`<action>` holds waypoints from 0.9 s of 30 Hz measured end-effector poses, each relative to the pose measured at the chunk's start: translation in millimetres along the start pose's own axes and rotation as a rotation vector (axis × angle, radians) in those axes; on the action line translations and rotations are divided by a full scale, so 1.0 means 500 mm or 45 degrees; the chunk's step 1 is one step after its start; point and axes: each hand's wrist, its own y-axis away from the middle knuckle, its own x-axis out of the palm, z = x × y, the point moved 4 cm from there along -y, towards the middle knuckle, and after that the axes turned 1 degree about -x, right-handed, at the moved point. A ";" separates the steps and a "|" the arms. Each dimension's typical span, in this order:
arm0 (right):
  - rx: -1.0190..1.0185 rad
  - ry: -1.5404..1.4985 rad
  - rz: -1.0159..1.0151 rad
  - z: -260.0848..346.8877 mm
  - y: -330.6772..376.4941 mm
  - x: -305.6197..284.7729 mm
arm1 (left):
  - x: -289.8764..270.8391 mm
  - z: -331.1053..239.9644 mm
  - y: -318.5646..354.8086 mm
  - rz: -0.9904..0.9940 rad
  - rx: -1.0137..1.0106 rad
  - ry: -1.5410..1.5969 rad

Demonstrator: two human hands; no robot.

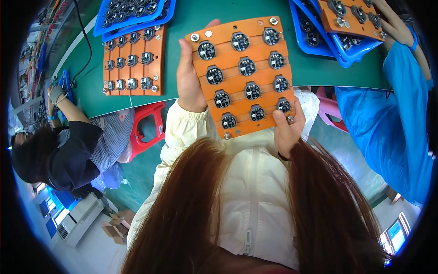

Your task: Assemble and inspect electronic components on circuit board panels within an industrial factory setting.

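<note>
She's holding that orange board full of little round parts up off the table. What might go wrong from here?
1. The orange board is tilted and held only at its edges by the left hand and right hand; it might slip.
2. If the small round parts sit loose in it, they may fall out.
3. A co-worker's hand works over a blue tray close by; they could bump.

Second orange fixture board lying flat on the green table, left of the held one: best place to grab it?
Probably the bare near edge of the orange board on the table, approached from the person's side. It lies flat, its face is filled with round parts, and blue trays overlap its far edge.
</note>
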 end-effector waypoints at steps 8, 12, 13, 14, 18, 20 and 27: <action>0.020 -0.036 -0.029 0.006 -0.001 0.006 | 0.003 0.000 0.003 -0.024 0.010 -0.003; -0.015 0.062 -0.051 0.012 0.001 0.008 | 0.001 0.004 0.001 -0.016 0.011 -0.006; -0.021 0.095 -0.065 0.015 0.002 0.011 | 0.000 0.003 0.002 -0.014 0.016 -0.003; -0.027 0.128 -0.079 0.018 0.003 0.012 | -0.001 0.003 0.002 -0.011 0.022 0.000; -0.057 0.146 -0.078 0.021 0.003 0.016 | 0.004 0.000 0.002 0.001 0.016 0.006; -0.055 0.192 -0.107 0.018 0.003 0.015 | 0.002 0.001 0.002 -0.002 0.019 -0.006; -0.075 0.253 -0.151 0.026 0.003 0.014 | 0.003 0.004 -0.002 -0.002 0.002 0.003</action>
